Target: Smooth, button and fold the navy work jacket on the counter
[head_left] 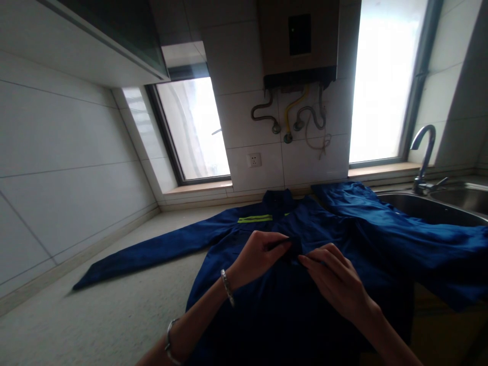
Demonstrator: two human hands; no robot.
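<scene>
A dark blue work jacket (pixel 229 269) with a yellow-green chest stripe lies spread over the counter, its collar toward the wall and one sleeve stretched out to the left. Near the middle of its front, my left hand (pixel 263 251) pinches the front edge of the cloth between thumb and fingers. Just to the right, my right hand (pixel 339 277) is closed on the same edge, fingertips close to the left ones. Whether a button or a zip lies between them is too dark to see. Other blue clothing (pixel 400 234) lies bunched at the right.
A steel sink (pixel 467 195) with a faucet (pixel 426 152) stands at the right, blue cloth reaching its edge. The pale counter (pixel 145 300) runs along the left. A water heater (pixel 299 40) with pipes hangs on the wall between two windows, above a socket (pixel 253 160).
</scene>
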